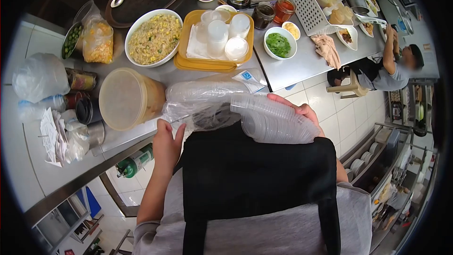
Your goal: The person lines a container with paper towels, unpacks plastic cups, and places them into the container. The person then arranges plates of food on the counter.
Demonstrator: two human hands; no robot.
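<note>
My right hand (306,112) is wrapped round nested clear plastic cups (278,122), holding them against the front of my black apron (255,174). The cups lie in two rows, one above the other. My left hand (169,142) pinches the edge of a clear plastic bag (207,115), which stretches across towards the cups. Behind it on the steel counter (292,73) lies a long clear plastic sleeve (203,90). A large lidded tub (127,99) stands just beyond my left hand.
A yellow tray (188,19) with white containers, a bowl of fried rice (153,38) and a bowl of chopped greens (281,43) stand on the counter. A white basket (302,2) is further right. A person (382,73) sits on a stool at the right.
</note>
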